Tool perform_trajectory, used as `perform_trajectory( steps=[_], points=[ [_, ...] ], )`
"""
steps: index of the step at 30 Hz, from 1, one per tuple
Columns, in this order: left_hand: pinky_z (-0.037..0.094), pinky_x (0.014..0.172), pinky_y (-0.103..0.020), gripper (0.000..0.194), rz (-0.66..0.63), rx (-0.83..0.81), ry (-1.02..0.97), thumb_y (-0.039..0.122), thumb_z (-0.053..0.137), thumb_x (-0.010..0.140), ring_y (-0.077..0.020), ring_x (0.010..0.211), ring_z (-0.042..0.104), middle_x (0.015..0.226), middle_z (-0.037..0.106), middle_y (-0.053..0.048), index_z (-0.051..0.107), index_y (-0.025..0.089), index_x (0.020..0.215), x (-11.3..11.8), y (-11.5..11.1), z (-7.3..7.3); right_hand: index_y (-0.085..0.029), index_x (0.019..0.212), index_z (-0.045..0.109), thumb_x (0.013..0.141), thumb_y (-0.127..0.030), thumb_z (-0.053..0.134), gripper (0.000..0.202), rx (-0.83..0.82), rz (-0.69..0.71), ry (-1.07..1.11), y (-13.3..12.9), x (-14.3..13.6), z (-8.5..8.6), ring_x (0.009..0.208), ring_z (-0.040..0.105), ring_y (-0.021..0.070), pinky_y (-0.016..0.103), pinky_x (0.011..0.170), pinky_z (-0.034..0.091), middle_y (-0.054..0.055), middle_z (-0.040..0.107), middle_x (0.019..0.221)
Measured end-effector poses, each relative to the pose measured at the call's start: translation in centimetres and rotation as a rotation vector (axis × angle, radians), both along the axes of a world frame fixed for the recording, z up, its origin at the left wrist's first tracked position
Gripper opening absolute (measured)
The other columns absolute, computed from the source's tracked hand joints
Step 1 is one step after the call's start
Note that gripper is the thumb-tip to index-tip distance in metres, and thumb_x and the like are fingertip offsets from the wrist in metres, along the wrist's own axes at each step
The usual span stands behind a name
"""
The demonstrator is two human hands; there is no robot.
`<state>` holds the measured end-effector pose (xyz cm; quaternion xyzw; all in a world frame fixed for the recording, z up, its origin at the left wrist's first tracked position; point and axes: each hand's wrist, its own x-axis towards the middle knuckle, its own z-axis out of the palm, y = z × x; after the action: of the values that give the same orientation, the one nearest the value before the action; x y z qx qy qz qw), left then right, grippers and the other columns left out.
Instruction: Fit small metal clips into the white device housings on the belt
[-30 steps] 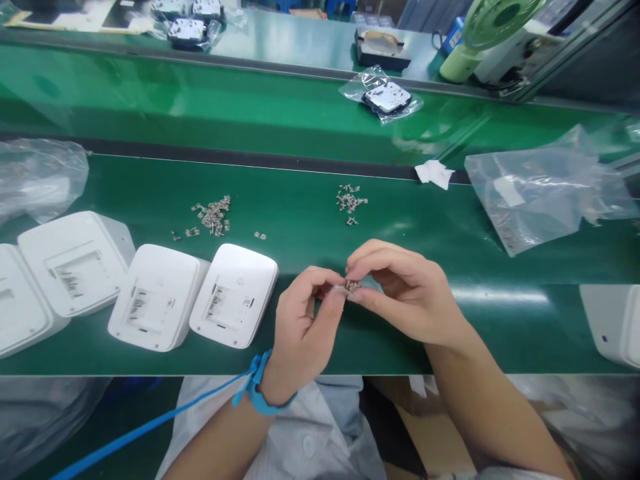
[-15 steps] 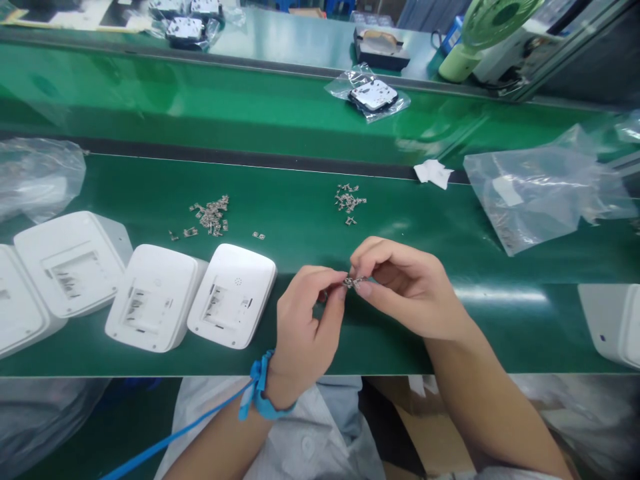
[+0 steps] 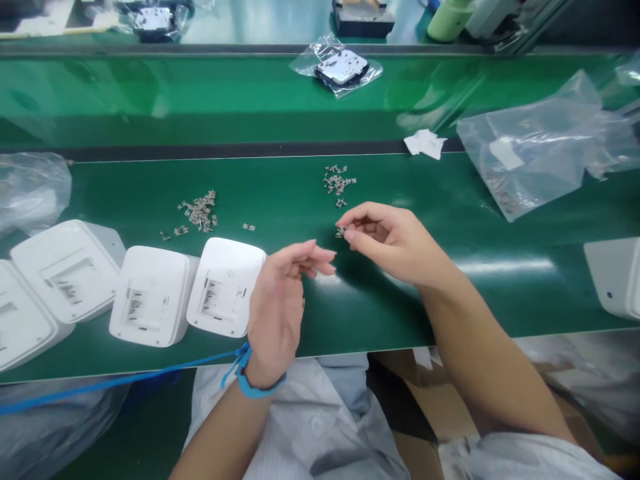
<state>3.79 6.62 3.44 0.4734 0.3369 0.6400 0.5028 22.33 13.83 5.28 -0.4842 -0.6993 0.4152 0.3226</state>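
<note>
Pinching a small metal clip (image 3: 341, 231) between thumb and forefinger of the right hand (image 3: 387, 240), with the other fingers curling loosely under the palm. Holding this clip just above the green mat (image 3: 450, 287), a little below the nearer small pile of metal clips (image 3: 339, 182) lying on the same mat. Keeping the left hand (image 3: 280, 300) apart from the right one, palm turning toward the camera, fingers slightly bent and lying close together, the fingertips (image 3: 325, 257) pointing to the right; gripping nothing that can be seen. Wearing a blue wrist strap (image 3: 250, 380) on the left wrist, with its blue cord (image 3: 115, 383) running off to the left edge. Standing just beside the left hand, a white plastic housing (image 3: 226, 288) with its open back facing up, touching a second white housing (image 3: 150, 297), and more of them lining up further to the left. Lying above these housings, a second pile of clips (image 3: 199, 210), scattered more widely. Lying at the far right, a clear plastic bag (image 3: 530, 150), and near it a small white paper scrap (image 3: 425, 143) at the border of the mat. Resting on the belt beyond, a bagged white part (image 3: 342, 67).
</note>
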Motion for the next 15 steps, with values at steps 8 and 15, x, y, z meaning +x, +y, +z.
perform_trajectory(
  steps=[8,15],
  points=[
    [0.052,0.093,-0.044,0.036,0.283,0.140,1.256,0.010,0.054,0.091,-0.0272,0.111,0.058,0.118,0.060,-0.016,0.052,0.013,0.127,-0.9,-4.5,-0.2,-0.016,0.108,0.068,0.093,-0.019,0.059,0.019,0.435,0.178,-0.480,0.1,-0.1,-0.9,0.093,0.059,0.0235,0.038,0.081,0.048,0.012,0.065,0.106],
    [0.053,0.079,-0.030,0.026,0.309,0.035,1.111,0.006,0.049,0.091,-0.0173,0.092,0.058,0.100,0.058,-0.008,0.053,0.018,0.114,-2.3,-7.8,-1.0,-0.018,0.096,0.068,0.101,-0.018,0.048,0.021,0.599,0.736,-0.411,-2.2,-3.4,-1.5,0.090,0.053,0.0194,0.034,0.079,0.042,0.007,0.064,0.097]
  ],
)
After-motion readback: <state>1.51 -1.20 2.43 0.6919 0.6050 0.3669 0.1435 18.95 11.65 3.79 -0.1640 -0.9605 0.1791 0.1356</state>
